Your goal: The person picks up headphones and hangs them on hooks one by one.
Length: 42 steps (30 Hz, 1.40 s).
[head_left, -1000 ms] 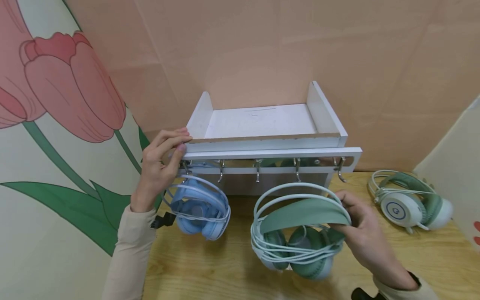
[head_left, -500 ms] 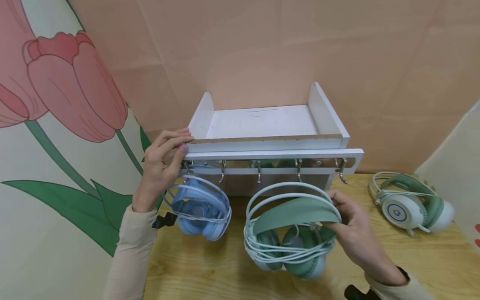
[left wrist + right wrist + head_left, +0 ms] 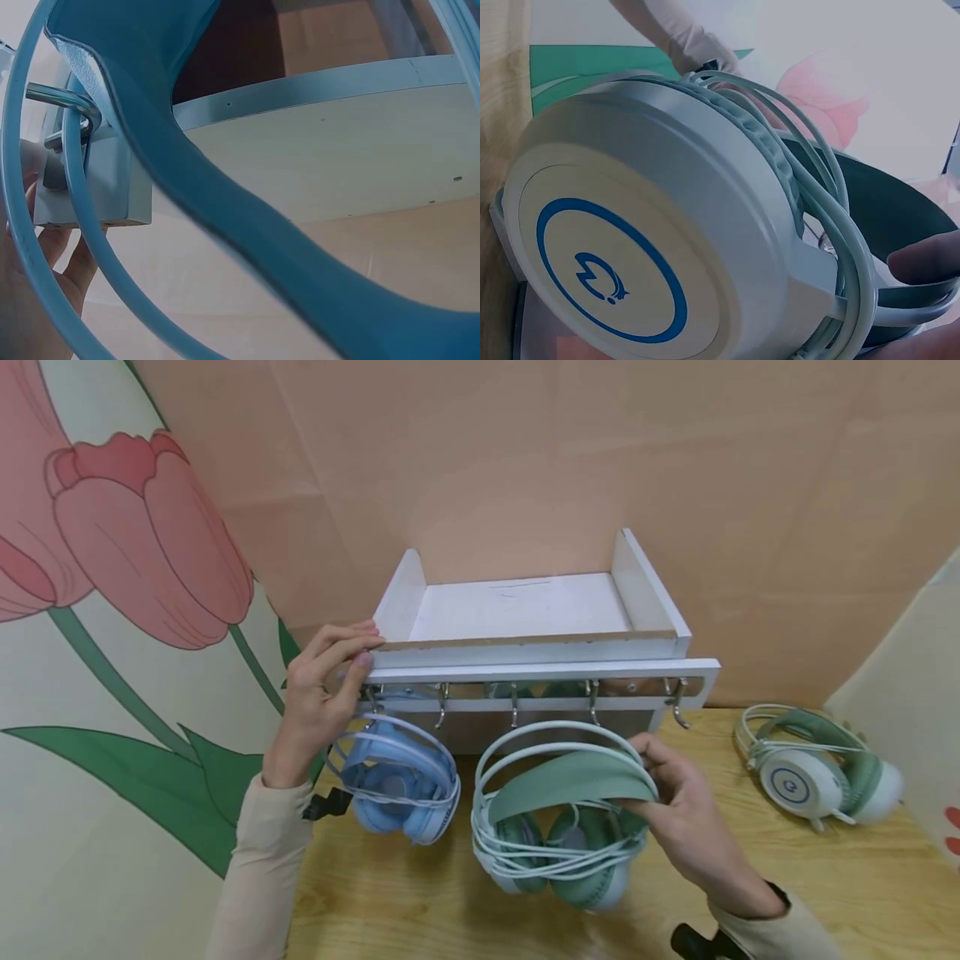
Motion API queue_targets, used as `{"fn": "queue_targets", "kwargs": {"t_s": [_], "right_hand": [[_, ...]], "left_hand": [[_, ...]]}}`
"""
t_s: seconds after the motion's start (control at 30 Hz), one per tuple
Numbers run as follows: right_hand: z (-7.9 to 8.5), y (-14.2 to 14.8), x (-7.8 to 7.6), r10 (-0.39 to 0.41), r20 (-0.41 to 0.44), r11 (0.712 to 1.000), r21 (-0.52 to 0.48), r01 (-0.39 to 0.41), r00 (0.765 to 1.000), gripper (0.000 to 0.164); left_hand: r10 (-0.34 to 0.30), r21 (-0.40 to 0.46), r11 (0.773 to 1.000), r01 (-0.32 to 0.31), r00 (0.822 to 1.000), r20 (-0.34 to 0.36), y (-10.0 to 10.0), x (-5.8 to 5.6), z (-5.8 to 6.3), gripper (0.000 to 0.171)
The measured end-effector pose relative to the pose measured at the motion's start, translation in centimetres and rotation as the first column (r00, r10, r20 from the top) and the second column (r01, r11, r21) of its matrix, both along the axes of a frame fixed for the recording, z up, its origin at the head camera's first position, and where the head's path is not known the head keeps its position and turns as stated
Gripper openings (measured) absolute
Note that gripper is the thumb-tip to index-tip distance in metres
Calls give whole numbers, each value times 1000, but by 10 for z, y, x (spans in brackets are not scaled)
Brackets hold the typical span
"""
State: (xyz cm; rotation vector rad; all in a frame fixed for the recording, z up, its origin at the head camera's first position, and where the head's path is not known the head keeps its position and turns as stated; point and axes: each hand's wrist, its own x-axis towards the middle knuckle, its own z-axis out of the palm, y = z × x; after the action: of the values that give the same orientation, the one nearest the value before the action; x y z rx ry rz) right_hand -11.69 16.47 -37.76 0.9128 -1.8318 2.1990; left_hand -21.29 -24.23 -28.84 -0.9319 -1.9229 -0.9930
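The person's right grip [image 3: 693, 827] is pinching the green-and-white headphones [image 3: 573, 777] by the right end of the padded headband, so the body of the headset is lying to the left of that grip, clear above the counter [image 3: 375, 893]. The band's long axis is running roughly parallel to the hook rail [image 3: 540, 673], its arch sitting below the third and fourth hooks from the left; how far in front is hard to tell. The right hand is the nearer one; the left grip [image 3: 315, 693] is clasping the top left corner of the white rack [image 3: 525, 650], close to the blue headphones [image 3: 397, 787] that are hanging from the leftmost metal hook [image 3: 372, 693]. Two smooth tubes are arching over a leathery strap, thin cable is looping round the cushioned cups, and the right wrist view is showing a hard, round shell with a blue ring. A second green-and-white headset [image 3: 813, 772] is resting at the wood-grained counter's back right corner.
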Motion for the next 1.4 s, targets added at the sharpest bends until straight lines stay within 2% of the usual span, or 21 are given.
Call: {"fn": "queue_targets", "kwargs": {"t_s": [0.4, 0.8, 1.0, 1.4], "right_hand": [[7, -9, 2, -127, 41, 989, 87, 123, 991, 28], [8, -15, -4, -133, 23, 983, 130, 129, 991, 27], [7, -16, -8, -144, 57, 975, 180, 132, 988, 22], [3, -19, -15, -134, 92, 975, 190, 115, 987, 23]], "left_hand": [[3, -40, 999, -3, 1000, -11, -3, -1, 0, 27], [6, -30, 1000, -6, 1000, -4, -3, 0, 0, 28], [4, -37, 999, -4, 1000, -6, -4, 0, 0, 28], [-14, -34, 999, 13, 1000, -10, -4, -3, 0, 27]]}}
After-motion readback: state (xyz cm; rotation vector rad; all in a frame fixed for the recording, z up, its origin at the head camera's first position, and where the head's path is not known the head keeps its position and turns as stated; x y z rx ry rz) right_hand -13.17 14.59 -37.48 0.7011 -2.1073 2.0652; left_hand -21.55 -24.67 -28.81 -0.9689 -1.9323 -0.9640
